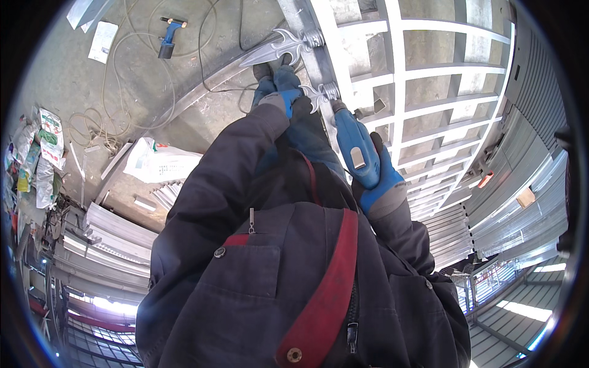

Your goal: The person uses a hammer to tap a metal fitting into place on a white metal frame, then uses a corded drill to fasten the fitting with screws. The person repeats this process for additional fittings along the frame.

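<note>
My left hand, in a blue and grey glove, closes around the pointed end of a silver spearhead finial. Its tip is hidden by the glove. With my right hand, also gloved, I grip a blue handheld power tool. The dark front end of the tool sits close to the finial's collar; I cannot tell whether they touch. A second, larger spearhead finial sticks out from the same white metal frame, pointing left. My legs and shoes are just beneath my left hand.
A blue cordless drill lies on the concrete floor at the upper left, near a thin looped hose. A white sack and metal profiles lie at the left. Corrugated sheets are stacked at the right.
</note>
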Demonstrator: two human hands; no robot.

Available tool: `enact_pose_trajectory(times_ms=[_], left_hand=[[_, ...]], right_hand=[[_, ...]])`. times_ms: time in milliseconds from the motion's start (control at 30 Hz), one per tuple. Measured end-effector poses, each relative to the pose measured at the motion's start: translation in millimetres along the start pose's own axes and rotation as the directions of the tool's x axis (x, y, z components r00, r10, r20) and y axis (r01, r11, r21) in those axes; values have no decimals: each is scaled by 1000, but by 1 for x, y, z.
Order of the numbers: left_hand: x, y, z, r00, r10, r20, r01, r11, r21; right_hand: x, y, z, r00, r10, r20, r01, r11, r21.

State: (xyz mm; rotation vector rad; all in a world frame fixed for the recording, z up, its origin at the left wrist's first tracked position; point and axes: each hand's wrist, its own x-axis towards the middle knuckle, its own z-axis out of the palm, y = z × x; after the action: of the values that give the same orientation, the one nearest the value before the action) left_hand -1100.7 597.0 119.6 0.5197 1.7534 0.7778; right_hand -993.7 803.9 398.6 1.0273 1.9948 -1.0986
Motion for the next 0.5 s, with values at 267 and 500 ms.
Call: enact_pose_trajectory(times_ms=[267, 500], left_hand=[[-1, 11, -9, 997, -29, 69, 30, 999, -17], [0, 8, -7, 1000, 4, 24, -4, 1000, 2]], right_hand=[[3, -2, -4, 999, -11, 37, 12, 1000, -12], [5, -2, -7, 1000, -8, 22, 9, 999, -50]])
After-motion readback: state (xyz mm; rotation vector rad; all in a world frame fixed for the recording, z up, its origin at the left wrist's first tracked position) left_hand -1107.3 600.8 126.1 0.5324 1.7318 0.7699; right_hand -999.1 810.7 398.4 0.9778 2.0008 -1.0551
